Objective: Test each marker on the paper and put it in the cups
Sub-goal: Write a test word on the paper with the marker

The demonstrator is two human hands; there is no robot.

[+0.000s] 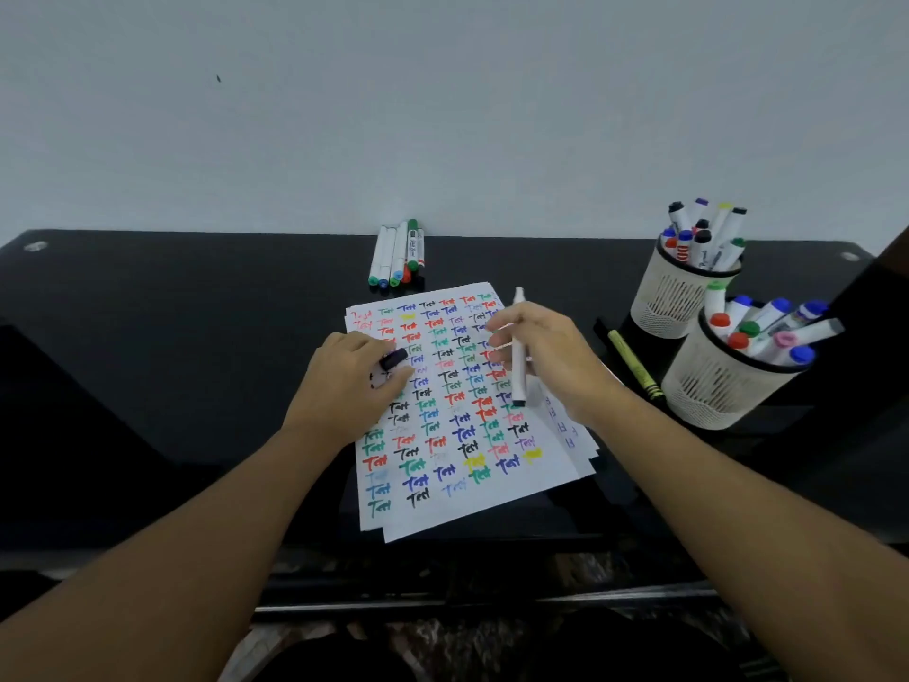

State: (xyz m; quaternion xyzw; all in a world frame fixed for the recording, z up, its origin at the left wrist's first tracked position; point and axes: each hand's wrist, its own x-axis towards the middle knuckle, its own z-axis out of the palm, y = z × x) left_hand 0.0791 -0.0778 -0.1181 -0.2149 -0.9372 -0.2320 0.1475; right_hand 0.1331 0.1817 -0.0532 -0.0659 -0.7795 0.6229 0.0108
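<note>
Head view is showing a person working over a paper (457, 415) lying on a black table (172, 337), the sheet covered in rows of the word "Test" in many colours, with more sheets showing under its right and lower edges. The right hand (551, 356) is hovering over the paper's upper right part, its grip pinching a white marker (518, 356) that is standing nearly upright, dark tip pointing down at the sheet. The left hand (344, 381) is resting on the paper's left side, its grip curling round a dark cap (392, 359) at the fingertips. Beyond the paper's far edge, a bunch of markers (398, 255) is lying side by side against the wall (442, 115). Well to the right of the paper, two pale mesh cups are standing close together, the far cup (674, 297) and the near cup (723, 381), each bristling with capped markers. A yellow-green crayon (634, 364) is lying on the table between the paper and the near cup.
</note>
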